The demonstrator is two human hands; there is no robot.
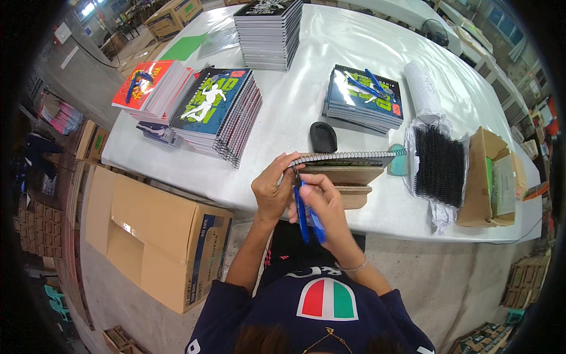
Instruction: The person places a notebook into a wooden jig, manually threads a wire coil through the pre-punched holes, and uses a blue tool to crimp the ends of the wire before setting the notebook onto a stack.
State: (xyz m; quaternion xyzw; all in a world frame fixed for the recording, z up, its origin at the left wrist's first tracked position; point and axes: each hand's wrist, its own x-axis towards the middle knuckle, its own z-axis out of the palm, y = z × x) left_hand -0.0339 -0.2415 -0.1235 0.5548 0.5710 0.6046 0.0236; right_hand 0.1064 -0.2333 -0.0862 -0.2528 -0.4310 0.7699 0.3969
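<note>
My left hand [272,190] grips a spiral notebook [348,173] near the left end of its wire coil [348,155]. The notebook is tilted up at the table's near edge, coil side up, with its brown back toward me. Closed around blue-handled pliers [301,213], my right hand [325,203] keeps their jaws at that left coil end, close to my left fingertips. The exact contact at the jaws is partly hidden by my fingers. Below the notebook, another brown board edge [356,197] shows. A black rounded object [323,137] lies just beyond the coil.
Notebook stacks stand at left [212,112], far middle [270,35] and right [362,109], the right one topped by blue-handled pliers [368,85]. Black spiral coils [439,168] lie beside an open cardboard box [474,197]. A large carton [156,227] stands by the table's left front.
</note>
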